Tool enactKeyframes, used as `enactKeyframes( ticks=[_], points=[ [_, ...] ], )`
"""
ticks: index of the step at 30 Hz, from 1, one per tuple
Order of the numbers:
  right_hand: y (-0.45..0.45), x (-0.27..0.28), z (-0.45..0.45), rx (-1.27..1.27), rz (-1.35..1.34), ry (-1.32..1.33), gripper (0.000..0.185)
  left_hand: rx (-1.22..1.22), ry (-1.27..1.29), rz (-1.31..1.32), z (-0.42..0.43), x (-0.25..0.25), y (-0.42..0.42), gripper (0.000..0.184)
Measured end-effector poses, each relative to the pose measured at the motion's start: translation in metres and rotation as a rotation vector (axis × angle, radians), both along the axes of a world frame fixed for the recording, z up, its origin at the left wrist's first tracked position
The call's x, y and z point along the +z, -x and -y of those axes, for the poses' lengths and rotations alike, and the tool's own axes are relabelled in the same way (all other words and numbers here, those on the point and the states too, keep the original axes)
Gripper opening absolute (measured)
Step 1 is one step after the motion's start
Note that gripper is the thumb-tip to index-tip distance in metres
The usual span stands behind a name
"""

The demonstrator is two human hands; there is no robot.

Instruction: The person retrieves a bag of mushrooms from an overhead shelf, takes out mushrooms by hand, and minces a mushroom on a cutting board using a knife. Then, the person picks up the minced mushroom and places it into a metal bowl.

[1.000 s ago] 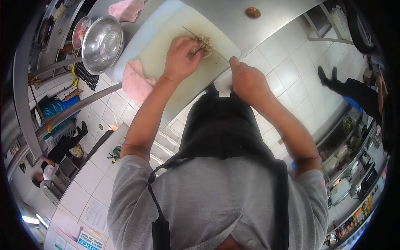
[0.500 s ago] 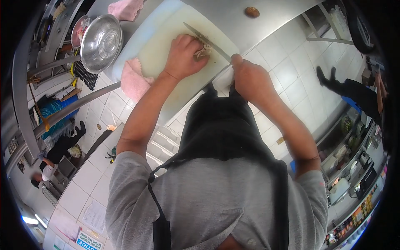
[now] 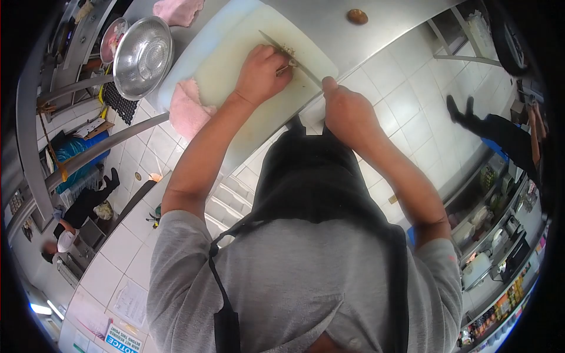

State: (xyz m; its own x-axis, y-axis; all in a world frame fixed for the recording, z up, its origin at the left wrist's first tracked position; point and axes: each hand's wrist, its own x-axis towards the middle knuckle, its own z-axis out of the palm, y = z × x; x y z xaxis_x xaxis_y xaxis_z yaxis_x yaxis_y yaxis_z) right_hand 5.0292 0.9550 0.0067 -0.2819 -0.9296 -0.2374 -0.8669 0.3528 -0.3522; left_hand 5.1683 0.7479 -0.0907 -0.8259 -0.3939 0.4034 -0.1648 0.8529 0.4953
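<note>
My right hand (image 3: 348,110) is wrapped round the handle of a knife (image 3: 307,73), whose blade points up and left over the cutting board (image 3: 235,132). On the board, my left hand (image 3: 263,75) has its fingers curled on a small piece of pale food (image 3: 285,69), right beside the blade. Small chopped bits (image 3: 288,50) lie on the blade's far side. The food is mostly hidden by my fingers, so its kind cannot be told.
A pink cloth (image 3: 189,110) lies on the board's left edge, another (image 3: 178,12) beyond it. A metal bowl (image 3: 143,57) stands at the left. A brown roundish item (image 3: 357,16) lies on the steel counter (image 3: 391,20). Two other people are in the background, left and right.
The knife blade has shifted against the food, tilting and then turning edge-down again. My left hand has moved slightly, its fingers still curled on the food.
</note>
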Motion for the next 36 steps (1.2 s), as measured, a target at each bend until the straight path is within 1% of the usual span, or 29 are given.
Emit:
enactKeyframes(
  ticks=[4,7,11,13,17,19,20,22,25,28,31,32,34,36],
  points=[
    [-0.005,0.003,-0.004,0.014,0.000,0.056,0.015,0.001,-0.001,-0.001,-0.001,0.004,-0.002,0.012],
    [-0.004,-0.014,-0.001,0.025,-0.015,0.015,0.015,0.014,-0.016,0.032,-0.001,-0.001,-0.006,0.013],
    [-0.003,-0.011,0.001,0.021,-0.011,-0.002,0.015,0.015,-0.068,0.029,-0.006,0.007,-0.013,0.018],
    [-0.004,-0.012,-0.001,0.027,-0.017,-0.021,0.015,0.123,-0.153,-0.163,-0.011,0.014,-0.016,0.021],
    [-0.003,-0.014,-0.002,0.022,-0.012,0.004,0.016,0.166,-0.173,-0.166,-0.011,0.014,-0.023,0.021],
    [-0.002,-0.013,-0.001,0.024,-0.019,-0.001,0.015,0.069,-0.114,-0.061,-0.006,0.008,-0.021,0.018],
    [-0.002,-0.010,0.001,0.026,-0.021,-0.001,0.015,0.071,-0.114,-0.063,-0.004,0.006,-0.019,0.018],
    [0.000,0.003,0.005,0.018,-0.020,0.005,0.014,0.036,-0.109,0.045,-0.002,0.003,-0.015,0.013],
    [-0.002,0.019,0.003,0.065,-0.075,0.012,0.013,0.026,-0.072,0.051,0.002,0.004,-0.011,0.010],
    [-0.002,0.016,0.002,0.086,-0.099,0.047,0.013,-0.004,-0.053,0.050,0.005,0.002,-0.010,0.010],
    [0.004,-0.004,0.005,0.089,-0.103,0.005,0.014,0.009,-0.093,0.082,0.003,0.002,-0.013,0.010],
    [0.005,-0.002,0.007,0.090,-0.106,0.011,0.014,0.010,-0.087,0.080,0.005,0.003,-0.012,0.010],
    [0.007,0.008,0.009,0.099,-0.107,-0.014,0.014,-0.022,-0.004,-0.015,0.005,0.004,-0.012,0.011],
    [0.008,0.015,0.009,0.100,-0.100,0.001,0.014,-0.025,-0.008,-0.046,0.005,0.003,-0.011,0.011]
  ],
)
